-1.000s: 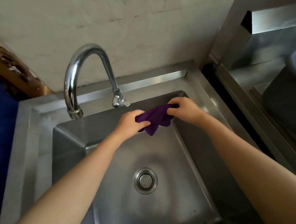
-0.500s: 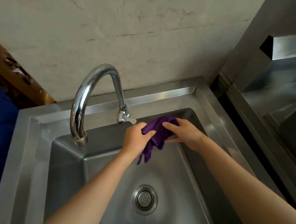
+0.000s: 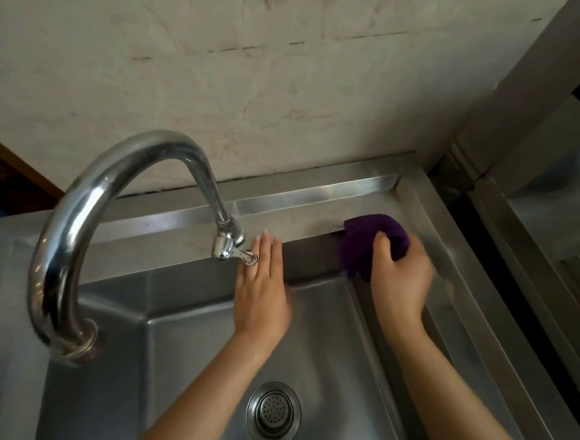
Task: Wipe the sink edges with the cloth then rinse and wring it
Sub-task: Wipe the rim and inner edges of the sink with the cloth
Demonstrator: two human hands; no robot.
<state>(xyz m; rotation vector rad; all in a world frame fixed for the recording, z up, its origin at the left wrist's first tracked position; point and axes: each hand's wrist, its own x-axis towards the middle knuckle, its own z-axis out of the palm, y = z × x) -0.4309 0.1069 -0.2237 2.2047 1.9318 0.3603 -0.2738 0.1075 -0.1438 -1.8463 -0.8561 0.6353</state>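
The left hand (image 3: 260,285), now spread, has released the cloth (image 3: 369,240); the right hand (image 3: 400,274) is gripping it, starting wiping at the sink's far right corner (image 3: 401,186).

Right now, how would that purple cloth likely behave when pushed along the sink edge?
Probably floppy: the purple cloth bunches in the right hand, a flap drooping over the sink rim. Likely light; one hand holds it.

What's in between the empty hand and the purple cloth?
Head view: just bare steel, the sink's back wall, between the left hand and the purple cloth.
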